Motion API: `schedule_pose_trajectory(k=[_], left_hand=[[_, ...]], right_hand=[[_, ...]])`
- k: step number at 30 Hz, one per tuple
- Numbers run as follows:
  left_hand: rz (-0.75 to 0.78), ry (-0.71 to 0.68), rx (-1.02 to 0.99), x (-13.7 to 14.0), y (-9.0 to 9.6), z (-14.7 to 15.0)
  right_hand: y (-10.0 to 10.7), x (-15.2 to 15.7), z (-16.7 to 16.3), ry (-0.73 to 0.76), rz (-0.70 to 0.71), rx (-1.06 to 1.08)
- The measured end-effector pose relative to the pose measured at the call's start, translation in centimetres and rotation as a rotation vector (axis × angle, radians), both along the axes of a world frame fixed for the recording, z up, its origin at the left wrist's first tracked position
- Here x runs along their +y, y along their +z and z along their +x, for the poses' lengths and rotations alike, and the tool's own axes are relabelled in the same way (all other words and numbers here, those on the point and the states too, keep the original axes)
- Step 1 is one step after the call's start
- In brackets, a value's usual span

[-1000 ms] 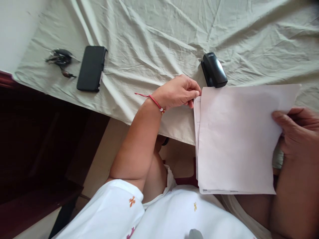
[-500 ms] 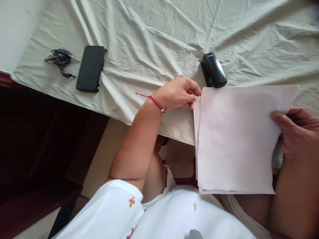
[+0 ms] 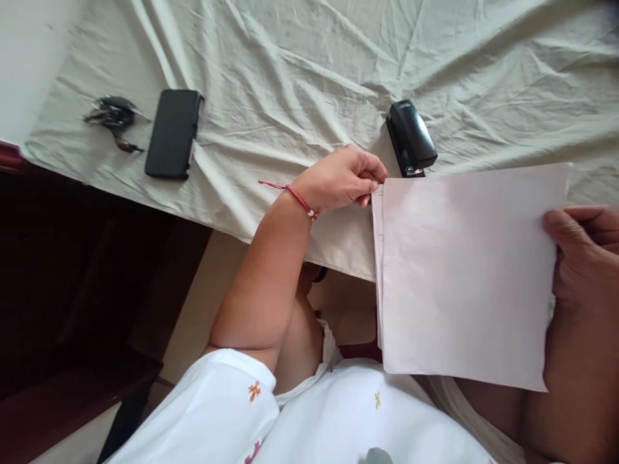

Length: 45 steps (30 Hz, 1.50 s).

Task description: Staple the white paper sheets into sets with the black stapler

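Note:
A stack of white paper sheets (image 3: 467, 277) hangs over the table's front edge and above my lap. My left hand (image 3: 345, 177) pinches its top left corner between thumb and fingers; the edges of lower sheets with faint printed lines show there. On the far side, my right hand (image 3: 587, 248) grips the right edge, thumb on top and the other fingers partly hidden behind. Just beyond the top edge of the paper stands a black stapler (image 3: 412, 136), its metal front end showing.
A black phone (image 3: 174, 133) lies on the left of the pale green tablecloth (image 3: 290, 77). Beside it is a small bunch of keys (image 3: 115, 119), too small to make out fully. Dark wooden furniture (image 3: 72, 277) stands at lower left, below the table edge.
The right hand has moved slightly right, and the paper's lower right corner has swung right and down. The top edge has dropped a little, so the stapler's front end now shows.

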State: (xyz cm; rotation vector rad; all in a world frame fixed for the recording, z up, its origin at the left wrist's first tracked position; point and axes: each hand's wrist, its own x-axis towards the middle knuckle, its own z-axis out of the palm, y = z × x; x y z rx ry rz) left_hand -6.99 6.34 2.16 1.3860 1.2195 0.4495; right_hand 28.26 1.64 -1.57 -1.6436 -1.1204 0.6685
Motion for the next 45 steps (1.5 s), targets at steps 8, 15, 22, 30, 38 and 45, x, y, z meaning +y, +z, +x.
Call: schedule_pose_trajectory(k=[8, 15, 22, 30, 38, 45], left_hand=[[-0.012, -0.013, -0.013, 0.0, -0.1, -0.1], [-0.007, -0.031, -0.001, 0.1, -0.2, -0.2], [0.018, -0.042, -0.001, 0.0, -0.3, -0.3], [0.009, -0.036, -0.011, -0.1, -0.1, -0.2], [0.011, -0.032, 0.002, -0.1, -0.2, -0.2], [-0.016, -0.017, 0.008, -0.2, 0.1, -0.1]], right_hand=[[0.6, -0.6, -0.9, 0.025, -0.013, 0.062], [0.8, -0.5, -1.6, 0.033, -0.018, 0.081], [0.6, -0.5, -1.7, 0.044, -0.010, 0.066], [0.7, -0.3, -2.0, 0.021, -0.013, 0.064], [0.8, -0.3, -2.2, 0.032, -0.011, 0.060], [0.7, -0.5, -2.1, 0.030, -0.027, 0.054]])
